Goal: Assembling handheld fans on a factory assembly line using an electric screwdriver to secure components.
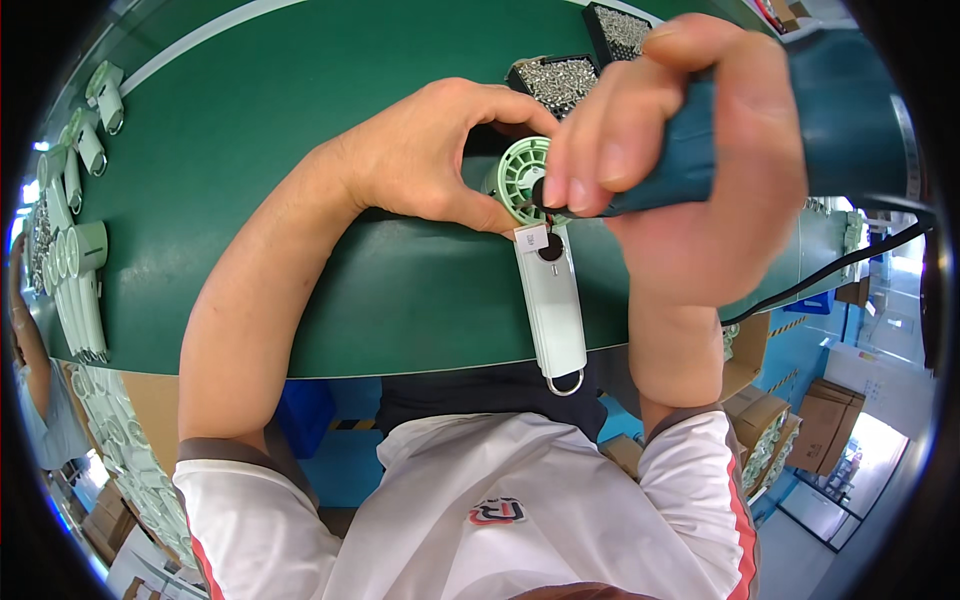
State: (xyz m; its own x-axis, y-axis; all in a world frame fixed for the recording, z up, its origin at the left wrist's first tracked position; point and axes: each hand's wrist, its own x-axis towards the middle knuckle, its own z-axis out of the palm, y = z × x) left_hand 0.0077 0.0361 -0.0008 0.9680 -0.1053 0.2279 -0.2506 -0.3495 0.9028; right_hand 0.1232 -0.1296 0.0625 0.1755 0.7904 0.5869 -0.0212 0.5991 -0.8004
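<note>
A small handheld fan with a round pale-green head (508, 176) and a white handle (555, 315) lies on the green table, its handle toward me and its metal ring over the front edge. My left hand (425, 150) grips the fan head, thumb on the near side and fingers on the far side. In my right hand (725, 190) is a dark teal electric screwdriver (845, 115), held nearly level. Its dark tip end reaches the middle of the fan head. The bit itself and any screw under it are hidden by my fingers.
Two black trays of small screws, a nearer one (555, 82) and a farther one (618, 35), stand beyond the fan. Several fan bodies (82, 250) line the table's left end. A black cable (840, 262) runs at the right. Cartons (828, 425) stand on the floor.
</note>
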